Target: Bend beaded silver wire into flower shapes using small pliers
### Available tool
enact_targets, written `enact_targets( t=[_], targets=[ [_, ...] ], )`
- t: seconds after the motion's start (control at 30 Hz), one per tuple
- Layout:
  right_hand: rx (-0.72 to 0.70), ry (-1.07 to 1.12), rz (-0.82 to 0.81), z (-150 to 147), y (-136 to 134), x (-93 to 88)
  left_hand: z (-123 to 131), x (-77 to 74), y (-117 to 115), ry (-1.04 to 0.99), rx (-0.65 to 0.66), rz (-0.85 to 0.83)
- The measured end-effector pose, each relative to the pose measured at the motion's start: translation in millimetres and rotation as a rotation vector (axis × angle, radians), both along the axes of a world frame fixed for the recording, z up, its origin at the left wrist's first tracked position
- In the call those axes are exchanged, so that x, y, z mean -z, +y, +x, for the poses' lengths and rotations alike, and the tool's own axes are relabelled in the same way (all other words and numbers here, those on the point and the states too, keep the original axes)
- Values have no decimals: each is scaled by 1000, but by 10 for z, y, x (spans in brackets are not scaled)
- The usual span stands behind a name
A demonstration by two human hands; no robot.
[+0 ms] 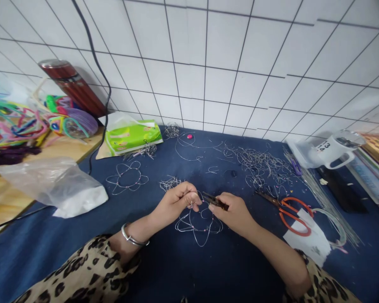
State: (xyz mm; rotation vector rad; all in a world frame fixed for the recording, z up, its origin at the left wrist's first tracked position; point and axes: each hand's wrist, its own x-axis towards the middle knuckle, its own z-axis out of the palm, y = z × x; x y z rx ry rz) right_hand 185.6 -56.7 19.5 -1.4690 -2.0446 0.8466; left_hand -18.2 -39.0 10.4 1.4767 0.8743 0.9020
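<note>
Near the front middle of the table, my left hand (181,198) pinches the upper part of a flower-shaped wire frame (203,230), which has looped petals and small pink marks on its ring. My right hand (235,211) is wrapped round dark-jawed pliers (217,202). Their tips point left, close to my left fingertips and the wire; whether they grip it I cannot tell. Another wire flower (128,178) lies flat on the blue cloth to the left. Behind my left hand sits a small heap of bent wire pieces (170,182).
Orange-handled scissors (294,215) rest at the right, beside straight wires (331,206) and a white mug (341,149). A large wire tangle (262,164) spreads behind my right hand. At left are a green tissue pack (134,136), a plastic bag (78,189) and a red thermos (74,86).
</note>
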Motion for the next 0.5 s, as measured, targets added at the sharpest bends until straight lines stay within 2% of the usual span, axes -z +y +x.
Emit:
enact_targets(
  t=[0.3,0.5],
  targets=[
    [53,43,-21,2,18,33,9,10,25,5,5,-116],
    [71,68,-29,0,0,35,34,-6,-7,8,-9,-76]
  ],
)
